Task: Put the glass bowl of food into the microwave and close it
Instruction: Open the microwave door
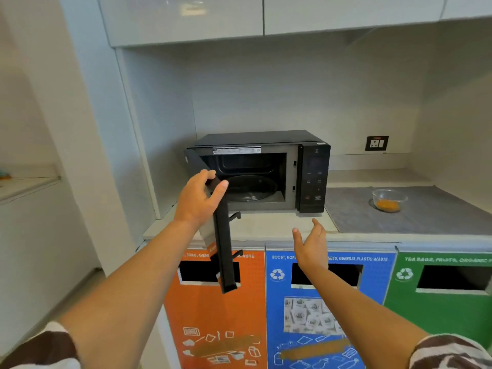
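- Glass bowl [389, 200] with orange food in its bottom sits on the grey mat [426, 217] on the counter [266, 227], to the right of the microwave [261, 169] and well apart from both of our hands.
- We see the microwave standing open: its cavity is bare except for the glass turntable [250, 188], and the door [222, 235] swings out to the left, toward us, edge-on to the camera.
- Our left hand [198, 199] has hold of the door near its top edge. The fingers [206, 174] curl over the top corner and the thumb [221, 189] presses against the inner side, so the grip is a loose clamp rather than a tight fist.
- Our right hand [311, 243] holds nothing. It hovers in front of the counter edge, below the control panel [314, 179], palm turned leftward, fingers spread and gently curved, thumb apart from them.
- We note the right hand touches neither the counter nor the microwave, and the bowl lies farther to the right of it.
- Below the counter, three bin fronts line up: an orange panel [213, 315] behind the door, a blue panel [319, 315] behind our right forearm, and a green panel [439, 310] at the right.
- A wall socket [376, 143] sits on the wall above the counter, right of the microwave.
- Patterned brown and white sleeves [53, 347] show at the lower corners.
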{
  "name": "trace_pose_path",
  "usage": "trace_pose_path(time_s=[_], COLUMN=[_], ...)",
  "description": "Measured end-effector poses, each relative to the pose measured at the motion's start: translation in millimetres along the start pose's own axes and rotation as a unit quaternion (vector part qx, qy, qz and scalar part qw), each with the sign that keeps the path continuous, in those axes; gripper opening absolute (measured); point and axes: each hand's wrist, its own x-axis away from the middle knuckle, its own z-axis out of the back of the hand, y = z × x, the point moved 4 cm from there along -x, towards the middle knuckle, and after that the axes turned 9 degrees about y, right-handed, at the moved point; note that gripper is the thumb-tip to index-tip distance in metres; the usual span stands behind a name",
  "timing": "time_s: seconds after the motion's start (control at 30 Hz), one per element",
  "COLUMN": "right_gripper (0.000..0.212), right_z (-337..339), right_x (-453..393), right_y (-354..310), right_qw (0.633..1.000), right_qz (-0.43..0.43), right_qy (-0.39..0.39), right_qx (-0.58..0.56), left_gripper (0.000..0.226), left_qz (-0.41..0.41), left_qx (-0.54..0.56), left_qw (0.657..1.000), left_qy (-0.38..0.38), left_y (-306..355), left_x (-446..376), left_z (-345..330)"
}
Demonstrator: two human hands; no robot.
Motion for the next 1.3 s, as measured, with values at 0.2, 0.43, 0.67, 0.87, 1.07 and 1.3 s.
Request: trace_pose_path(time_s=[0.2,0.43,0.67,0.87,1.07,1.3], right_gripper=[0.063,0.062,0.062,0.061,0.061,0.061], right_z=[-6,-16,-21,-18,-13,-4], right_x=[5,14,17,15,9,-1], right_y=[-39,-60,-77,-76,-70,-58], right_qw=[0.999,0.998,0.996,0.996,0.996,0.996], right_qz=[0.046,0.054,0.069,0.072,0.072,0.063], right_qy=[-0.012,-0.036,-0.050,-0.054,-0.060,-0.056], right_qx=[0.004,-0.008,-0.012,-0.009,0.001,0.008], left_gripper=[0.025,0.028,0.025,0.039,0.019,0.021], left_qz=[0.000,-0.006,-0.010,0.009,0.009,0.049], left_qx=[-0.079,-0.290,-0.450,-0.499,-0.567,-0.573], left_qw=[0.997,0.954,0.886,0.856,0.811,0.809], left_qy=[0.000,-0.074,-0.110,-0.133,-0.147,-0.123], left_y=[-10,-9,-13,-24,-26,-28], left_x=[4,-10,-10,-7,-6,-6], left_z=[51,83,95,102,102,96])
